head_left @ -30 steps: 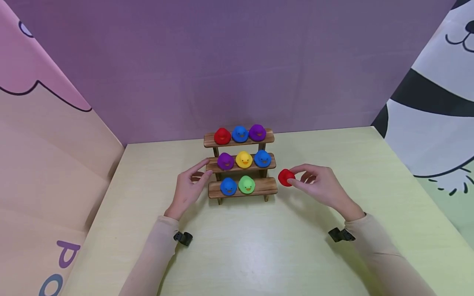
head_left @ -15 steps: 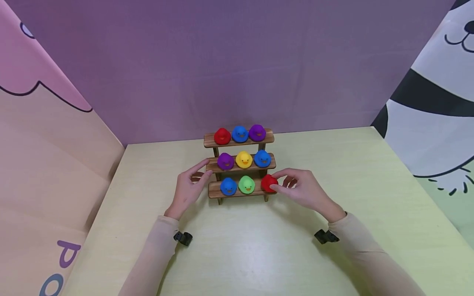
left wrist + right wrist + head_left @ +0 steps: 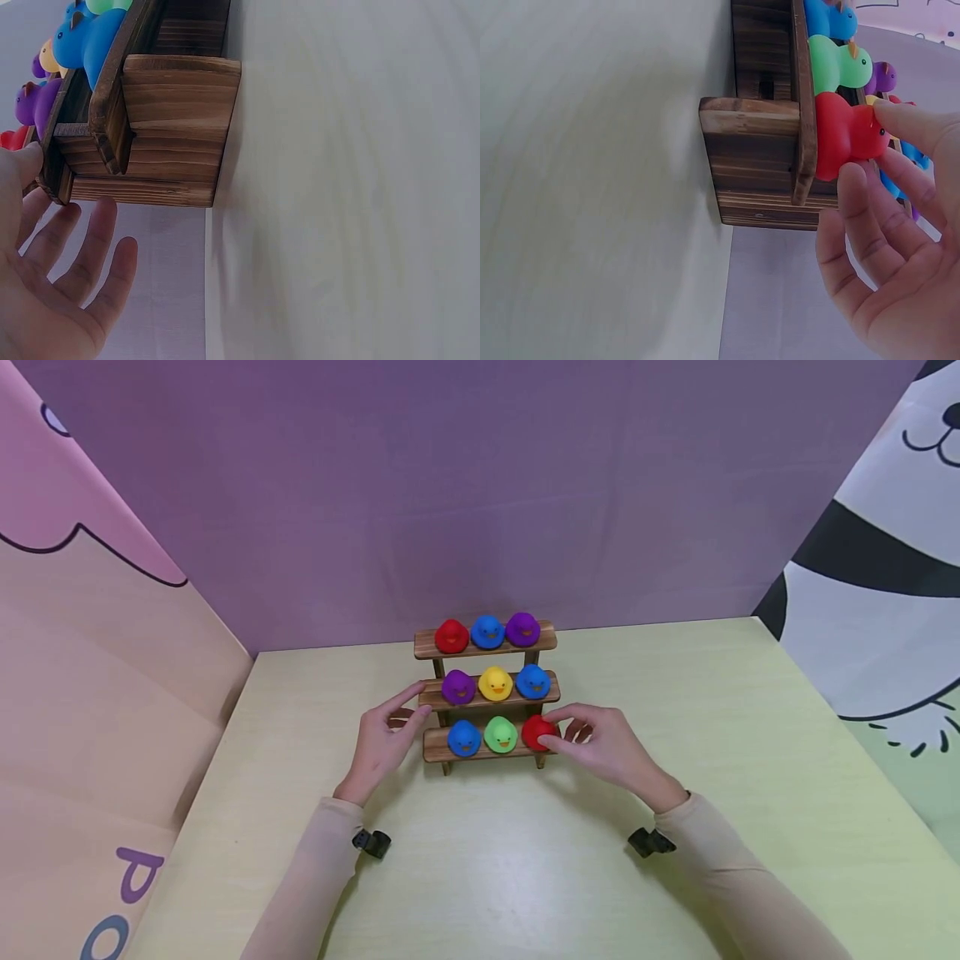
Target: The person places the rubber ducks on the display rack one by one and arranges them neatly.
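Observation:
A three-step wooden display stand carries small rubber ducks on every step. My left hand holds the left end of the middle step between thumb and index finger; in the left wrist view its other fingers spread beside the stand. At the right end of the bottom step, my right hand pinches a red duck that stands on the wood. Left of it sit a green duck and a blue duck. Purple, yellow and blue ducks line the middle step.
On the top step are a red duck, a blue duck and a purple duck. The stand is on a pale wooden table. Behind rises a purple backdrop, with printed panels at both sides.
My right hand has brought the red duck leftward from beside the stand onto the right end of the bottom step, then slightly closer to the green duck. My left hand has stayed put.

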The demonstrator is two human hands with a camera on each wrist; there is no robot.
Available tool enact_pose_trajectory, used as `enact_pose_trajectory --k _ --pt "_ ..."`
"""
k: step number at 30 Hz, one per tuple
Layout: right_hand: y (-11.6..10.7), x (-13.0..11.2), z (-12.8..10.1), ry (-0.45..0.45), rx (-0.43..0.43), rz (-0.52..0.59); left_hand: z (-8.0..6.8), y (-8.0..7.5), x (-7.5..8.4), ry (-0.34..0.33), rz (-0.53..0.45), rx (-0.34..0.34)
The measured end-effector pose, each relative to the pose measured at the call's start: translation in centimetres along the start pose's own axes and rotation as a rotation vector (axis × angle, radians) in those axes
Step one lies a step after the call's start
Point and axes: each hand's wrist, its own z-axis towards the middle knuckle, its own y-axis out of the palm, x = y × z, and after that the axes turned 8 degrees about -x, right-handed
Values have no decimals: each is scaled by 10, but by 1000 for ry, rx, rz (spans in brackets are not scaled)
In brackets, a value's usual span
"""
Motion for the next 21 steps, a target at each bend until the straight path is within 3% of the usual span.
enact_pose_trajectory --k 8,21 --pt "3 -2 0 -13 21 1 1 -1 -1 7 14 -10" --pt "0 -1 -5 7 46 -6 -2 -1 1 -35 33 -15"
